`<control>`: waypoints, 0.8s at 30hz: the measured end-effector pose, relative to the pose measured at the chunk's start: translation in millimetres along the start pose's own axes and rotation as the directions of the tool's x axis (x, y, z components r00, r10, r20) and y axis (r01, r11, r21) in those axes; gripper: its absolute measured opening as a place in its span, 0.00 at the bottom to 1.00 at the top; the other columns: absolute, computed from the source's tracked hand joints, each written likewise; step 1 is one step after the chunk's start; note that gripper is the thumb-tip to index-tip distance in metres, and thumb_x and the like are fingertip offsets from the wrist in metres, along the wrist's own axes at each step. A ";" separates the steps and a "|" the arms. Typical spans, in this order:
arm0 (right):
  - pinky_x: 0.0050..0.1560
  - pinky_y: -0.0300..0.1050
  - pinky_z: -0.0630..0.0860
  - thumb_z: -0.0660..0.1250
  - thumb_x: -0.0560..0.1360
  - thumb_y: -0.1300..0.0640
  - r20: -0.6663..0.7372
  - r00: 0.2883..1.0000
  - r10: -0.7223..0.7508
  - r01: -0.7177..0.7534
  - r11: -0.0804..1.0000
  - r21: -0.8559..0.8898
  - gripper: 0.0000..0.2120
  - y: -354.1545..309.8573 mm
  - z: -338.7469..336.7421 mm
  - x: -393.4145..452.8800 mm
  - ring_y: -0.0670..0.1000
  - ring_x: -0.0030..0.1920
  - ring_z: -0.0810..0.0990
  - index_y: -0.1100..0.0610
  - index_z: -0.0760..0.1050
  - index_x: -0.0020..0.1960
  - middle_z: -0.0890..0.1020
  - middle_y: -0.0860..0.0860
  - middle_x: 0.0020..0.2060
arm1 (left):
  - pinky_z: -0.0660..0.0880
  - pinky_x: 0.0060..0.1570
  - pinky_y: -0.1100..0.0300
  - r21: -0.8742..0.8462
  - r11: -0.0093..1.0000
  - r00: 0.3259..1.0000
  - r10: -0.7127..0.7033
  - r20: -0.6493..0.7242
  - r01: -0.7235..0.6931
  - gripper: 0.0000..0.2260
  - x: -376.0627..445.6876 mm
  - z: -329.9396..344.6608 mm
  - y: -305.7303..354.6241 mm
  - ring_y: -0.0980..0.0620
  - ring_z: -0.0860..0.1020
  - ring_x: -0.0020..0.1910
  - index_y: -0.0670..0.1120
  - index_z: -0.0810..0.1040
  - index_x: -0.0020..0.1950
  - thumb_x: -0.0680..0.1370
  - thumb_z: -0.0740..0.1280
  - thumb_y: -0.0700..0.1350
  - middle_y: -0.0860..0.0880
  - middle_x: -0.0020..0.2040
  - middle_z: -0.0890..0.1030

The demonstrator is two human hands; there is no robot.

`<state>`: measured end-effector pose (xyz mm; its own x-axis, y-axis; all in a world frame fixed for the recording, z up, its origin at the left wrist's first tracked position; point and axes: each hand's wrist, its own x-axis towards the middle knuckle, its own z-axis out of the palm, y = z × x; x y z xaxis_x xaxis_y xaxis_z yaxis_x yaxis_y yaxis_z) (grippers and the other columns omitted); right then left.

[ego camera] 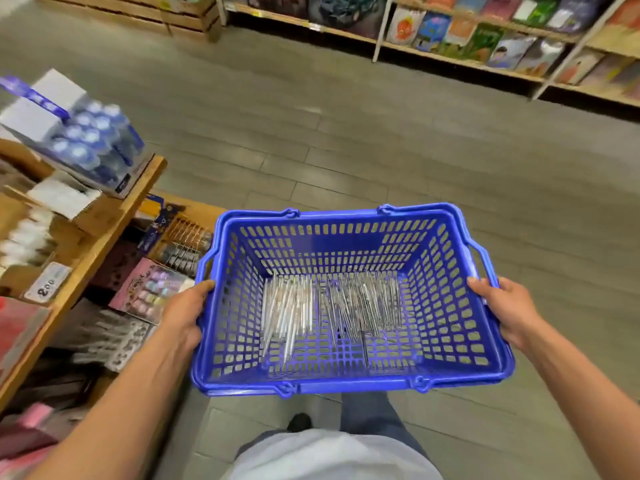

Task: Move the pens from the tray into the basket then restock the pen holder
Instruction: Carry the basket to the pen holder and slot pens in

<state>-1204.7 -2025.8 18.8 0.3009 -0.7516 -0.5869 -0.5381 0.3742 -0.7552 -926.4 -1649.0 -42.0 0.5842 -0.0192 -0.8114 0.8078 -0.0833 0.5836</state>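
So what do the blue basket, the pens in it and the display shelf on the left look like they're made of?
Blue basket: looks like moulded plastic, slightly glossy, with a grid of slots through walls and floor.
Pens: probably clear plastic barrels; pale and see-through, though blurred.
Display shelf: seems wood, tan and matte with visible grain.

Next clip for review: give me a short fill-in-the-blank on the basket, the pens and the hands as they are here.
1. The pens lie on the floor of the ____ basket.
2. The left hand and the right hand each grip a ____ of the basket.
3. The basket's two handles are folded ____ against its rim.
4. The shelves at the top right hold ____.

Missing words: blue; side; down; books
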 end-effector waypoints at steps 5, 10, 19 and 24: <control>0.35 0.57 0.82 0.69 0.76 0.60 0.157 0.987 -0.021 0.047 0.985 -0.164 0.09 -76.8 68.0 110.9 0.55 0.30 0.83 0.65 0.76 0.52 0.84 0.61 0.36 | 0.74 0.16 0.56 -0.186 0.983 0.981 -0.037 -0.191 0.001 0.08 41.3 20.9 15.2 0.51 0.74 0.16 0.42 0.76 0.41 0.79 0.68 0.43 0.47 0.20 0.77; 0.48 0.65 0.80 0.70 0.76 0.58 0.318 0.947 -0.035 0.147 0.930 -0.338 0.13 -146.8 153.0 209.3 0.60 0.40 0.82 0.67 0.76 0.54 0.83 0.66 0.46 | 0.82 0.40 0.39 -0.362 0.932 0.947 -0.142 -0.289 0.029 0.10 62.1 41.4 3.5 0.45 0.81 0.27 0.37 0.80 0.53 0.80 0.67 0.43 0.37 0.41 0.84; 0.49 0.67 0.79 0.71 0.74 0.57 0.569 0.821 0.041 0.326 0.786 -0.526 0.09 -177.4 327.5 282.8 0.61 0.40 0.81 0.64 0.77 0.47 0.82 0.68 0.45 | 0.79 0.51 0.36 -0.621 0.784 0.819 -0.345 -0.458 -0.017 0.15 90.0 38.8 -68.6 0.40 0.81 0.40 0.34 0.79 0.59 0.80 0.67 0.44 0.32 0.50 0.82; 0.44 0.65 0.81 0.73 0.72 0.55 0.629 0.774 0.072 0.388 0.731 -0.561 0.12 -135.2 399.2 300.8 0.60 0.36 0.84 0.63 0.77 0.46 0.85 0.62 0.39 | 0.82 0.39 0.45 -0.656 0.750 0.736 -0.398 -0.548 -0.082 0.09 117.5 23.4 -118.2 0.43 0.84 0.31 0.40 0.83 0.47 0.77 0.71 0.46 0.38 0.39 0.85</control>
<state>-727.2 -2085.7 -172.1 0.6894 -0.2126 -0.6925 -0.7184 -0.3230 -0.6160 -955.1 -1664.7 -207.1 0.1512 0.5648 -0.8113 0.6098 0.5927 0.5262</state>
